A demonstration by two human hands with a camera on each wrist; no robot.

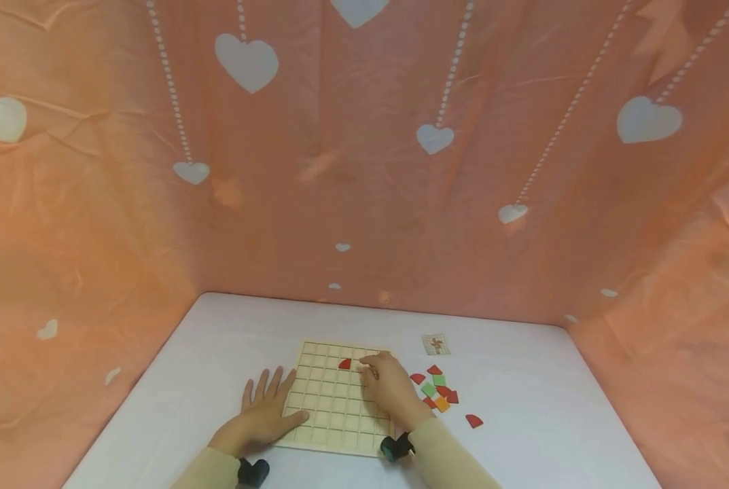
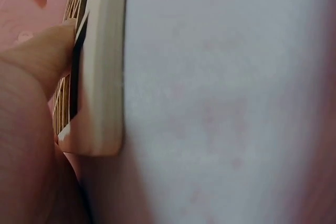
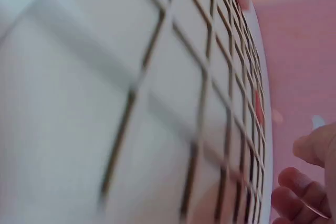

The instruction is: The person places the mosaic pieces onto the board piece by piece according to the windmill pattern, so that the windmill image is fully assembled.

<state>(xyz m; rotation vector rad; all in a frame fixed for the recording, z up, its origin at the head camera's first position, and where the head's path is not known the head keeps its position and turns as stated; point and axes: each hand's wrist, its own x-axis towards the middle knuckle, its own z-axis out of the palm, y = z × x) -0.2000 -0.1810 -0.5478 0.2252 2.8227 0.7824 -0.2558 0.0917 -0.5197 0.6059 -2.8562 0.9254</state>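
Observation:
A pale wooden grid board (image 1: 324,419) lies on the white table. One red quarter-round piece (image 1: 345,364) sits in a cell near its far edge; the right wrist view shows that red piece (image 3: 259,107) edge-on. With fingers spread, my left hand (image 1: 266,411) rests at the board's left edge, its thumb over the grid. In the left wrist view the left hand (image 2: 39,59) touches the board's rim (image 2: 107,77). My right hand (image 1: 390,387) is over the board's right part, fingers bent just right of the red piece; in the right wrist view the right hand (image 3: 310,182) shows nothing held.
Right of the board lie several loose red pieces (image 1: 418,377), green pieces (image 1: 439,380) and an orange piece (image 1: 441,404), with one red piece (image 1: 474,421) apart. A small patterned card (image 1: 435,344) lies beyond them. Pink cloth (image 1: 376,204) with hearts surrounds the table (image 1: 523,380).

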